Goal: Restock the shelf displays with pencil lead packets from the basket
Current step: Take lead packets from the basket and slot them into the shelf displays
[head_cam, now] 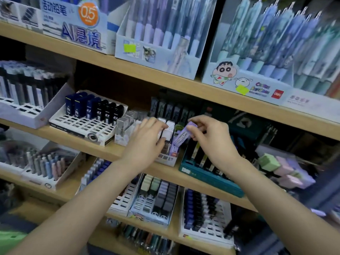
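- The right hand [211, 137] pinches a purple lead packet [182, 136]. The thumb and the curled fingers [197, 121] close on its upper right end.
- The packet sticks out from the fingers to the lower left, tilted. Its free end points down at the small display box [166, 160] and is just above the purple packets standing in that box.
- The display box sits at the front edge of the middle shelf [117, 151], between a clear holder of grey packets [127, 122] on its left and a teal tray [207, 176] on its right.
- The left hand [147, 138] reaches into the same box. Its fingertips lie over the top of a row of white packets [168, 129] and its thumb is against their near face, so the hand grips them. The picture is slightly blurred here.
- The purple packet is just beside the white row, on its right. The two hands are near each other but apart.
- Further left on the middle shelf, a white grid tray [82, 124] holds dark blue and black packets [92, 109] along its back rows.
- The shelf above carries boxes of mechanical pencils [165, 24]. The shelf below carries more grid trays with erasers and packets [158, 196].
- Both forearms come in from the bottom edge of the view.
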